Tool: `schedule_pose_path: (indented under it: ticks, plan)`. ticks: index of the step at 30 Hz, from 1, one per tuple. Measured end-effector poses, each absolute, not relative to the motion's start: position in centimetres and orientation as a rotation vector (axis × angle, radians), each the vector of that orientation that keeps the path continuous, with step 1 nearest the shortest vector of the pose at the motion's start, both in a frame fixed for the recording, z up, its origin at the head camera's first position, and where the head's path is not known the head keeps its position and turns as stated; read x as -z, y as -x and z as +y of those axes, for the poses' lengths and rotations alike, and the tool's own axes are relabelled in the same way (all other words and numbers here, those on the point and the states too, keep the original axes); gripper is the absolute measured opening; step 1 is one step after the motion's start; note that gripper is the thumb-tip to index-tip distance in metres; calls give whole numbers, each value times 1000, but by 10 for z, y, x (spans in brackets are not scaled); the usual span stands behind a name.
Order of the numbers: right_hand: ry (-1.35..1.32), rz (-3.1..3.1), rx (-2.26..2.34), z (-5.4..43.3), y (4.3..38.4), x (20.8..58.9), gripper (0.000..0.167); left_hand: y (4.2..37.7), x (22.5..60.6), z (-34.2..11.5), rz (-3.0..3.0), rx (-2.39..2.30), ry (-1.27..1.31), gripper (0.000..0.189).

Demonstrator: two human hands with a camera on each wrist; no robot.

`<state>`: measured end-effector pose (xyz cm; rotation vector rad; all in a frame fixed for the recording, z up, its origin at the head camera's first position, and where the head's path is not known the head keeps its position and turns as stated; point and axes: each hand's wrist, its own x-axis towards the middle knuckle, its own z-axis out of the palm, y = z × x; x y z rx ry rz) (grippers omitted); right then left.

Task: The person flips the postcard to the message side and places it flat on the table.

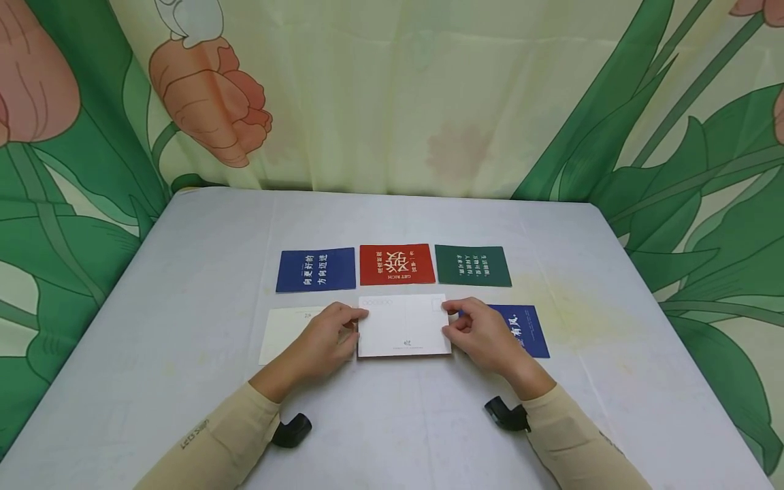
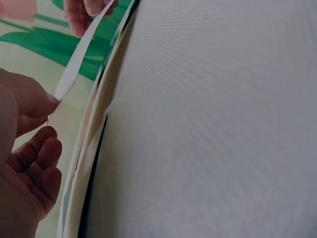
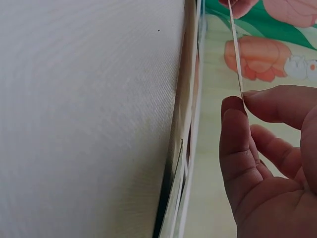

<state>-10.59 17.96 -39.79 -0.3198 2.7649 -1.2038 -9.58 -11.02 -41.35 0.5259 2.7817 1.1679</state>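
Both hands hold one white postcard [image 1: 401, 327] by its short sides, raised above the table. The left hand [image 1: 333, 338] pinches its left edge between thumb and fingers; the right hand [image 1: 480, 333] pinches its right edge the same way. In the left wrist view the postcard [image 2: 77, 69] shows nearly edge-on from the left hand [image 2: 29, 144]. The right wrist view has it as a thin strip above the right hand [image 3: 267, 144]. A cream card [image 1: 284, 330] lies partly under the left hand, and a blue card [image 1: 533, 330] lies partly behind the right hand.
Beyond the hands lie a blue card [image 1: 315, 270], a red card [image 1: 398, 264] and a green card [image 1: 473, 265] in a row. They rest on a white-covered table [image 1: 392, 435]. A flower-printed curtain [image 1: 380, 102] hangs behind it.
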Motion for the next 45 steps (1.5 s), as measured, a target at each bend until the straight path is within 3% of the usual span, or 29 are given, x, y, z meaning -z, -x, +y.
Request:
schedule_pose_path:
  ticks: [45]
  plan:
    - [312, 2727, 900, 177, 113, 403, 46, 99, 419, -103, 2802, -903, -500, 41]
